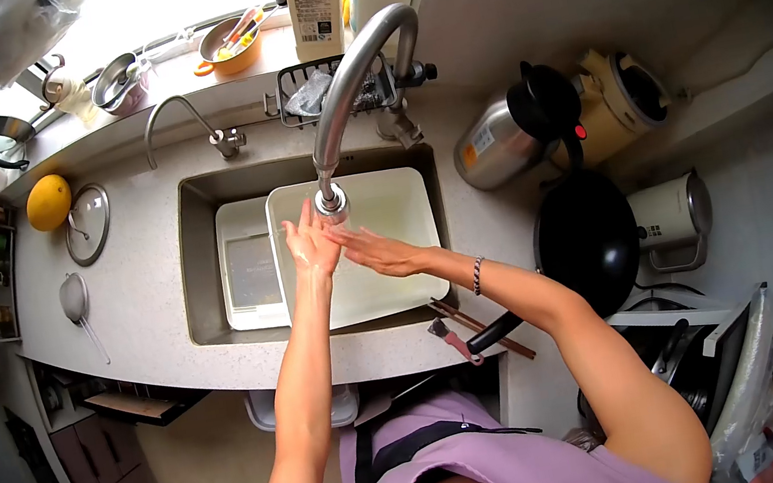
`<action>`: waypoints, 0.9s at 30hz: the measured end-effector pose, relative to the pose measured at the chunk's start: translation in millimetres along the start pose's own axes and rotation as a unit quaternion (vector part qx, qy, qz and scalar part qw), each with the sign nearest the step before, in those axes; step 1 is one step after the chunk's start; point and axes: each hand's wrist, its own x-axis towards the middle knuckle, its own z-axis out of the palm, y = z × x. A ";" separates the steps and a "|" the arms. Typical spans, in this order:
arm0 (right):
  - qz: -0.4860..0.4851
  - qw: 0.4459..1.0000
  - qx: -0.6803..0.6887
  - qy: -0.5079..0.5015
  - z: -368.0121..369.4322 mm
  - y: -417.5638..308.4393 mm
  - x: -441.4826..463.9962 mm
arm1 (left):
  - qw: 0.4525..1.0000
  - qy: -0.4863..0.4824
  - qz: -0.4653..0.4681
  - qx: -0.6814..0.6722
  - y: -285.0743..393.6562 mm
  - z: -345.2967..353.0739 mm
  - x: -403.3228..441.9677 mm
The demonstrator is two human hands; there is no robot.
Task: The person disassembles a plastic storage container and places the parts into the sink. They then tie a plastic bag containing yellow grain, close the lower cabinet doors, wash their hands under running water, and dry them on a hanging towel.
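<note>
Under the mouth of the tall metal faucet (338, 92), my left hand (312, 245) is held palm up with its fingers apart, and its skin looks wet. My right hand (378, 250) reaches in from the right, fingers extended, its fingertips close to or touching the left hand; it holds nothing. Both hands are over a white rectangular basin (384, 287) that sits in the steel sink (201, 271). A second white tray (227, 221) lies partly beneath the basin on the left.
A black wok (589, 245), brush (452, 337) and chopsticks (514, 345) lie right of the sink. Behind them stand a steel kettle (492, 144) and beige jug (622, 98). To the left are a strainer (73, 299), glass lid (89, 224) and orange fruit (50, 202).
</note>
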 end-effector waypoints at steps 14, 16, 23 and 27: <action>0.099 0.911 -0.243 0.318 -114.7 -29.9 44.8 | 0.328 -0.094 0.116 0.933 71.7 82.8 -56.2; 0.170 0.912 -0.004 0.374 -111.9 -41.6 54.2 | 0.205 -0.105 0.273 0.934 89.9 121.7 -72.9; 0.214 0.741 0.015 0.636 -96.4 0.3 55.2 | 0.391 -0.058 0.445 0.804 118.3 289.7 -26.3; 0.234 0.808 0.028 0.539 -108.4 -21.8 64.7 | 0.373 -0.030 0.610 0.699 110.0 355.1 37.0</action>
